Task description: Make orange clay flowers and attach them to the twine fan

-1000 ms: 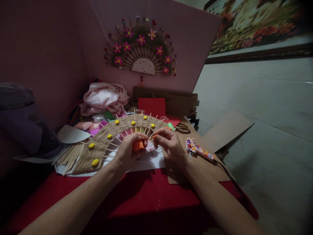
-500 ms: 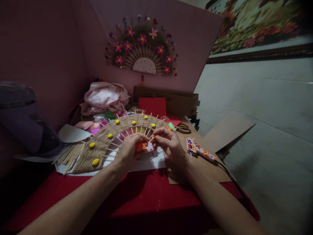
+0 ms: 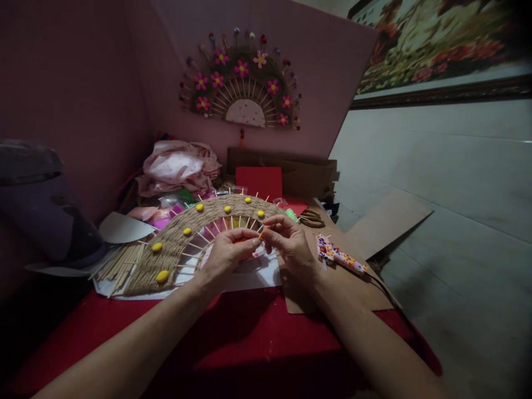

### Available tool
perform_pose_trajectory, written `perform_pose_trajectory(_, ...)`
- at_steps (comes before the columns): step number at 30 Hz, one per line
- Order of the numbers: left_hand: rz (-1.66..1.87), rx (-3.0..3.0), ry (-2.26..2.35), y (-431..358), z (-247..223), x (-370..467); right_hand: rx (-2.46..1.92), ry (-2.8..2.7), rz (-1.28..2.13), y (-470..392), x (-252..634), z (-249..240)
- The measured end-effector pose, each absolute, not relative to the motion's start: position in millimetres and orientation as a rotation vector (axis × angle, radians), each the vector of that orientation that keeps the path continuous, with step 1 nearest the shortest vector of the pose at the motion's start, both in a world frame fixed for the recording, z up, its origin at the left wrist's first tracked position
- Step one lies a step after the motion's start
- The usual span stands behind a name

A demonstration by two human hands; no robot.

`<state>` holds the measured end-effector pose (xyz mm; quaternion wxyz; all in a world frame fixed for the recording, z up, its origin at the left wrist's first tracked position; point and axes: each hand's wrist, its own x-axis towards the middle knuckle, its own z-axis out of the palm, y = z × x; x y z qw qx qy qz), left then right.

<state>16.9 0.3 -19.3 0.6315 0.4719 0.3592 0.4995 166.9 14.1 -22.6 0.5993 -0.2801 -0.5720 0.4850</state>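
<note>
- The orange piece [image 3: 261, 234], tiny and bright, sits between my hands over the desk [image 3: 249, 324]; mostly covered, its long axis I cannot tell.
- My right hand [image 3: 291, 247] pinches it in its fingers.
- My left hand [image 3: 226, 252] grips orange material [image 3: 242, 242].
- Beyond, the twine arch [image 3: 166, 259] bows away from me, yellow-dotted.

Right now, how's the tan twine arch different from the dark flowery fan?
The tan twine arch is on the red table; the dark flowery fan is on the pink wall. The arch has yellow dots; the fan has pink flowers. The arch's outer stick tips look bare; the fan's hold coloured balls. Both are curved.
</note>
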Motion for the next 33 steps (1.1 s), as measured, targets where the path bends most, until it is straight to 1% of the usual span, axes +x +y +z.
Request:
perform_pose_trajectory(7,1.166,1.049,0.814,0.9,-17.1,15.4,-0.67,-1.466,0.991,9.0,162.0,-23.2)
perform_pose_trajectory(13,1.177,1.041,0.824,-1.6,-14.6,14.8,-0.723,-1.423,1.026,11.9,164.7,-22.2)
perform_pose_trajectory(20,1.151,0.881,0.707,0.7,-13.2,15.0,-0.674,-1.407,0.933,12.2,164.4,-24.1)
perform_pose_trajectory(26,1.147,0.841,0.618,2.7,-16.5,15.5,-0.684,-1.328,1.037,12.1,163.8,-21.5)
perform_pose_trajectory(33,1.206,0.884,0.67,1.0,-12.5,15.5,-0.676,-1.327,1.032,13.0,165.1,-22.0)
